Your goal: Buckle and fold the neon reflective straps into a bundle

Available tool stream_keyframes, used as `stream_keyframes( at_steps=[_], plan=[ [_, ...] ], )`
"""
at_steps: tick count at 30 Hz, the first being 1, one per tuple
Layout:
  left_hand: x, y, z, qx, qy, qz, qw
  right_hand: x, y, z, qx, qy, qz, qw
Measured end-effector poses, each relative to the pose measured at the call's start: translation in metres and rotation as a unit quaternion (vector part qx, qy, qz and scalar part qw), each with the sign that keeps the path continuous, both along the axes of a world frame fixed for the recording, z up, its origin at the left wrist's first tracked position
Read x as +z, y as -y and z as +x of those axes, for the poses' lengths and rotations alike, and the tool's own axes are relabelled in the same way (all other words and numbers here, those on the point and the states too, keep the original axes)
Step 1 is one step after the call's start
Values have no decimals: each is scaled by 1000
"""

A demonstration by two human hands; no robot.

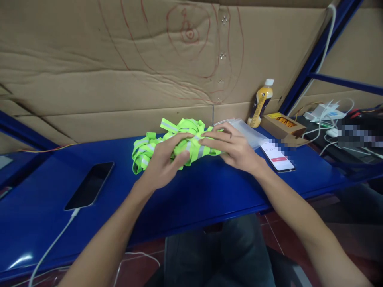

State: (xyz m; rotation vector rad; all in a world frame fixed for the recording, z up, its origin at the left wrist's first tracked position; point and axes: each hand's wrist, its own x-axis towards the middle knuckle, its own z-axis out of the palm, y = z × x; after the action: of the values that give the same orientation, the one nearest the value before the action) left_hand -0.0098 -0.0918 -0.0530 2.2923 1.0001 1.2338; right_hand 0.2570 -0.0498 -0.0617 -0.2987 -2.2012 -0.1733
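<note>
Left hand [163,161] and right hand [238,149], both spread, rest on bunched neon-green straps [183,146]

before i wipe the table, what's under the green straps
Blue tabletop shows in front of the green straps, which the left hand and right hand touch. Anything else beneath the pile is covered and cannot be seen.

straps [193,126] on table [191,195] | left phone [89,186] left of straps | bottle [261,103] behind right phone [279,158] | box [275,128] right of bottle
</note>
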Motion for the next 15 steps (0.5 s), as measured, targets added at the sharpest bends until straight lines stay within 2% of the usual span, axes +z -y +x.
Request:
stream_keyframes(
  at_steps=[2,4,6,7,8,10,13,15],
  plan=[
    [3,-1,1,-12,44,-105,993,-3,1,-5,-24,-2,65,998],
    [4,-1,5,-27,131,-219,967,-6,2,-11,-42,-9,94,995],
    [2,-1,9,-27,223,-304,926,-7,2,-17,-40,-14,77,996],
    [0,-1,10,-18,259,-323,910,-7,2,-19,-31,-13,51,998],
    [-1,-2,9,-8,280,-325,904,-7,3,-21,-21,-6,20,1000],
    [-2,-5,6,0,269,-296,917,-7,3,-23,-11,20,-42,999],
    [0,-7,-1,-2,143,-207,968,-12,2,-22,-58,69,-80,993],
    [2,-6,-4,6,49,-150,987,-18,-1,-22,-68,105,-101,987]
  ],
)
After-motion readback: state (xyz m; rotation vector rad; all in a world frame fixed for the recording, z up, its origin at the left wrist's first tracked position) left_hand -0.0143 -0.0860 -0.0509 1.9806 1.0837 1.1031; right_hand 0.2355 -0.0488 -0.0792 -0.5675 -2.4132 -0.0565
